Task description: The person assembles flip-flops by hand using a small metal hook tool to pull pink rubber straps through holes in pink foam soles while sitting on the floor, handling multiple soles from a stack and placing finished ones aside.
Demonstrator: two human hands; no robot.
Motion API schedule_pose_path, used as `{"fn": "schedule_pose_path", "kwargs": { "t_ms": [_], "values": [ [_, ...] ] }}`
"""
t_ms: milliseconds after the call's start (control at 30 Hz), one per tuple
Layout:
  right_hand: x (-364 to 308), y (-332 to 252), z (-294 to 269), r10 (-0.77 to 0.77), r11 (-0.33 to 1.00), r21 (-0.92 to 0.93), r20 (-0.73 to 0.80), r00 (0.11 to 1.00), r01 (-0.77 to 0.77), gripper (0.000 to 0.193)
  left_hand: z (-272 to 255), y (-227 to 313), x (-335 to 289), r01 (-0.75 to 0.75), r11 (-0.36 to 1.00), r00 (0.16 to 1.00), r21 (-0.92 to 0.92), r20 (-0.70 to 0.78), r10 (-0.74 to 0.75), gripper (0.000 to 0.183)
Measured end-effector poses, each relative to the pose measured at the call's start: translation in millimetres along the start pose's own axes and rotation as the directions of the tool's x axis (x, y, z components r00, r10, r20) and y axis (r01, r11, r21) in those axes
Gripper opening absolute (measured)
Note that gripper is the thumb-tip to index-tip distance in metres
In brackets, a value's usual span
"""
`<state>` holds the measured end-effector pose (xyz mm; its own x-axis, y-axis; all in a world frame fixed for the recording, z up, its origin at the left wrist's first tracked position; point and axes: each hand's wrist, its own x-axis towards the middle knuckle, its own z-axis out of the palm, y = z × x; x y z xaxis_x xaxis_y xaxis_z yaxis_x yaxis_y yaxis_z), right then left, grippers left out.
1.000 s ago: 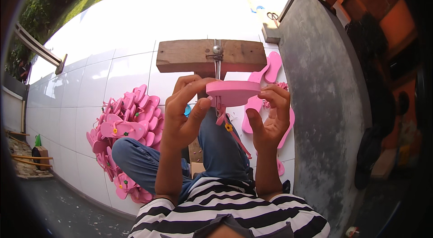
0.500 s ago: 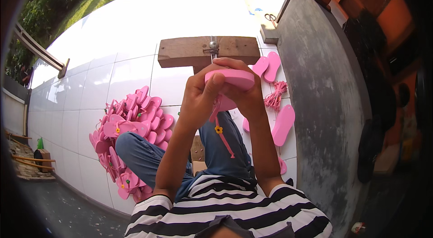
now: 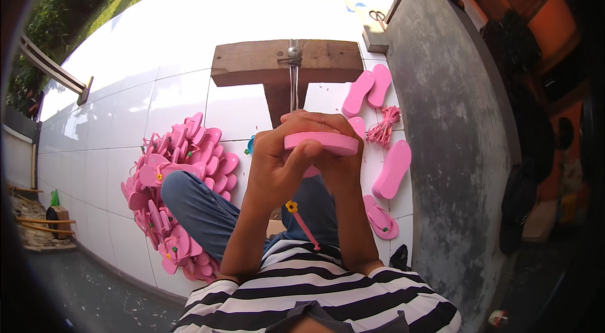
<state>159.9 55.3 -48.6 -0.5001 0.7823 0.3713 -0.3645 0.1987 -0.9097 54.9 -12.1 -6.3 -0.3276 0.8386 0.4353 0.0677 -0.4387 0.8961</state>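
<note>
A pink flip-flop sole [image 3: 324, 143] is clasped between both hands, its thick edge toward me. My left hand [image 3: 272, 159] is wrapped round its left side, thumb pressed on the edge. My right hand [image 3: 342, 168] grips the right side, and the fingers of both hands meet over the far side. From below the sole dangles a pink strap [image 3: 305, 229] with a yellow flower [image 3: 292, 207] on it. Just beyond my hands stands a T-shaped wooden block [image 3: 246, 65]; thin metal rods [image 3: 293, 84] run along its middle past a metal ball [image 3: 293, 52].
A heap of pink flip-flops [image 3: 179, 188] lies on the white tiles by my left knee. To the right are loose pink soles [image 3: 392, 169], a bundle of pink straps [image 3: 384, 127] and one strapped flip-flop [image 3: 381, 218]. A low grey ledge [image 3: 441, 144] runs along the right, with scissors [image 3: 378, 16] at its far end.
Both hands have come down and nearer my body with the flip-flop still clasped. More of the wooden block's stem and rods shows, and the strapped flip-flop at right is uncovered.
</note>
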Motion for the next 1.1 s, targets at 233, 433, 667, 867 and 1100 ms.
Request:
{"fn": "schedule_pose_path", "kwargs": {
  "t_ms": [233, 433, 667, 867, 1100],
  "values": [
    [-60, -4, -19, -0.242, 0.968, 0.002, 0.263, 0.934, 0.250, 0.051, 1, 3, -69, 0.075, 0.997, 0.976, -0.001, 0.203, -0.073, 0.046],
    [-83, 21, -13, 0.166, 0.907, -0.349, -0.219, 0.961, -0.236, 0.049, -14, -46, -77, 0.460, 0.840, 0.861, 0.289, 0.088, -0.502, 0.039],
    [-78, 40, 3, 0.244, 0.505, -0.863, 0.163, 0.956, 0.019, 0.030, -40, -99, -67, 0.447, 0.769, 0.887, 0.458, -0.116, -0.446, 0.038],
    [-71, 38, 8, 0.315, 0.558, -0.829, 0.255, 0.914, 0.039, 0.019, -52, -104, -63, 0.252, 0.848, 0.967, 0.465, -0.139, -0.211, 0.028],
    [-75, -4, -4, 0.295, 0.784, -0.618, 0.281, 0.913, -0.064, 0.015, -49, -64, -40, 0.136, 0.907, 0.987, 0.398, -0.130, -0.091, 0.026]
  ]
}}
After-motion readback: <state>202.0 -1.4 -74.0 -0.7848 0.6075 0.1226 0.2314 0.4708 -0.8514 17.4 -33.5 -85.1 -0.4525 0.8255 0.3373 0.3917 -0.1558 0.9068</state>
